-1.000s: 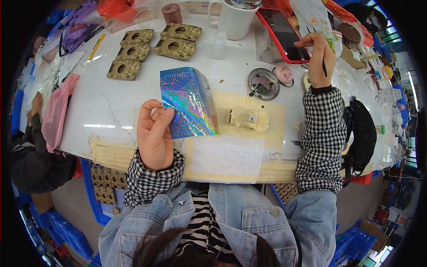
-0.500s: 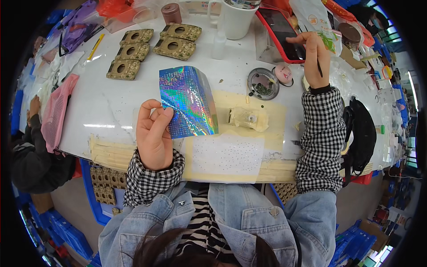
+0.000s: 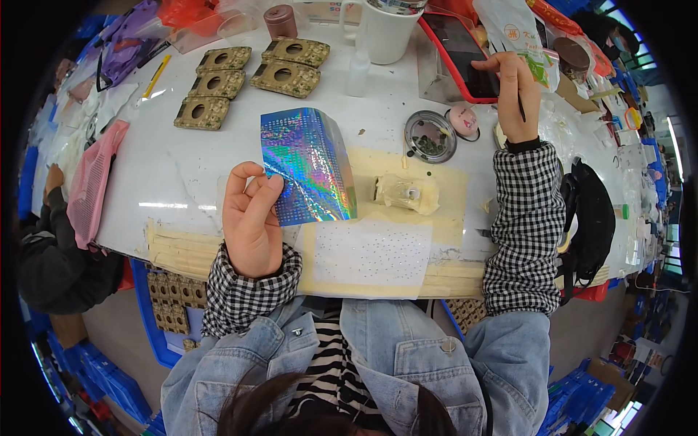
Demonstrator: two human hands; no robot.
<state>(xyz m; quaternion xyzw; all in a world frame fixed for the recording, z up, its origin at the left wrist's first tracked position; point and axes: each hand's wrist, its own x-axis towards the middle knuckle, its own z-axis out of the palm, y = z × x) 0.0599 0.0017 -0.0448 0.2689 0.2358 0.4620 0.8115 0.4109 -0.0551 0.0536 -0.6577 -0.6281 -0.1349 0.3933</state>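
Our left hand (image 3: 254, 214) pinches a shiny blue holographic foil sheet (image 3: 309, 163) at left while our right hand (image 3: 518, 98), closed around a slim dark tool (image 3: 521, 110), reaches over a red-cased rectangular phone (image 3: 456, 47) far right.

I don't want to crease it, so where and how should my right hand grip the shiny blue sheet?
Probably pinch its pale right margin, coming from the right: the thin sheet curves along that side, and your left hand already pinches the left edge. Your right hand seems to hold a thin dark tool, so set that aside first.
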